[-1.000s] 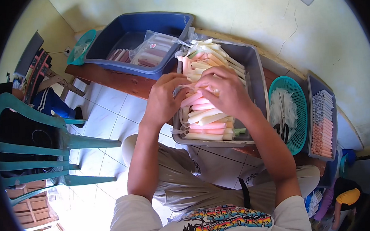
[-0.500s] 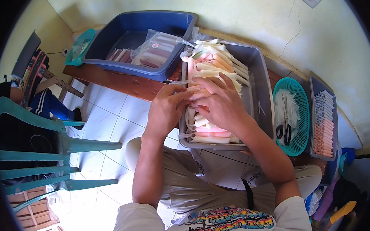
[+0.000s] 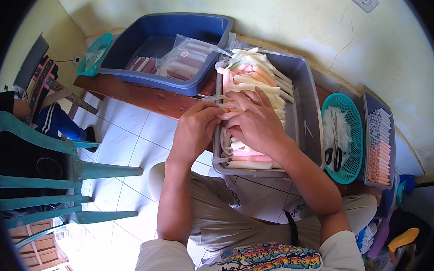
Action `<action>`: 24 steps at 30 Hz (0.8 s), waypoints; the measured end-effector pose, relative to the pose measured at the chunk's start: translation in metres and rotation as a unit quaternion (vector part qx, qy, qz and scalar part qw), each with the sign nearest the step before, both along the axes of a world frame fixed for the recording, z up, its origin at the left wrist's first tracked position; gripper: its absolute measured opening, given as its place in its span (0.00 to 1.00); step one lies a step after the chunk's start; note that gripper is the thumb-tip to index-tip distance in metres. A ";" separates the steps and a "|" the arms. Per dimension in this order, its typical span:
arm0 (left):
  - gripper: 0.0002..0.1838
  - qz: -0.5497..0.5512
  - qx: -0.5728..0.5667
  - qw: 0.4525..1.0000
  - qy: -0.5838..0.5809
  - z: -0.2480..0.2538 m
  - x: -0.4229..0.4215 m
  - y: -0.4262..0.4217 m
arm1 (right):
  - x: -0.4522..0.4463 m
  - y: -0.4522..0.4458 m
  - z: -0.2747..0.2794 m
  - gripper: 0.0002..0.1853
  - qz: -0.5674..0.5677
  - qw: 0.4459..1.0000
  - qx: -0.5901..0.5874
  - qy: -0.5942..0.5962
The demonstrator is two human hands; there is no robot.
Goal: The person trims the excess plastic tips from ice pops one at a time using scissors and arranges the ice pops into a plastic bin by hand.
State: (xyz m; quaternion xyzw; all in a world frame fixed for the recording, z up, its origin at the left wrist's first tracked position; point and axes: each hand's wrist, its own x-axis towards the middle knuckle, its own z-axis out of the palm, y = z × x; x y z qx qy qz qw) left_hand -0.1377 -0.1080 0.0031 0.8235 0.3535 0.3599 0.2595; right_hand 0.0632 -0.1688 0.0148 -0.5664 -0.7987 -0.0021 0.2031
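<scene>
A grey tray [image 3: 302, 119] in front of me holds many pale yellow and pink tubes [image 3: 251, 79] in clear plastic. Over its left side, my left hand [image 3: 194, 131] pinches the end of a pink tube [image 3: 229, 110] with loose clear film at its tip. Close against it, my right hand [image 3: 259, 123] has its fingers closed around the same tube from the right. My two hands nearly touch, and the fingertips partly hide the tube's end. More tubes lie below my hands, near the tray's front edge.
A blue tub [image 3: 147, 78] with a clear bag of brown tubes [image 3: 186, 56] stands at the left. Right are a green basket [image 3: 352, 128] with black-handled scissors [image 3: 334, 156] and a tray of wrapped sticks [image 3: 379, 141]. A green chair [image 3: 38, 181] stands left; people are at both sides.
Both hands have come closer together over the tray, and the fingers have tightened on the tube. The view has shifted slightly. The person at the lower right has moved.
</scene>
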 end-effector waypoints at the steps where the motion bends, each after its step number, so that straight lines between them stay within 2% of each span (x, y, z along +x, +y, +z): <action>1: 0.15 -0.001 0.001 1.000 -0.001 0.001 0.000 0.000 | 0.000 0.000 0.000 0.09 -0.001 1.000 -0.006 0.010; 6: 0.13 -0.005 0.005 1.000 0.007 0.002 0.002 -0.001 | 0.003 0.000 0.000 0.08 0.009 0.999 -0.008 0.040; 13: 0.12 -0.013 0.074 0.997 -0.012 0.004 0.007 0.000 | 0.010 -0.006 0.007 0.09 0.049 0.987 0.084 0.128; 16: 0.12 -0.059 0.036 0.996 -0.055 0.013 0.012 -0.001 | 0.020 -0.010 0.017 0.08 0.041 0.980 0.110 0.161; 18: 0.11 -0.072 -0.043 0.995 -0.060 0.020 0.017 -0.004 | 0.028 -0.013 0.028 0.08 0.033 0.977 0.119 0.176; 20: 0.11 -0.080 -0.080 0.992 -0.062 0.028 0.023 -0.007 | 0.036 -0.016 0.040 0.04 -0.001 0.961 0.112 0.252; 21: 0.12 -0.087 -0.118 0.987 -0.065 0.030 0.026 -0.008 | 0.045 -0.015 0.040 0.04 0.003 0.959 0.151 0.241; 24: 0.14 -0.105 -0.096 0.986 -0.092 0.029 0.035 -0.005 | 0.067 -0.026 0.046 0.04 -0.071 0.950 0.149 0.264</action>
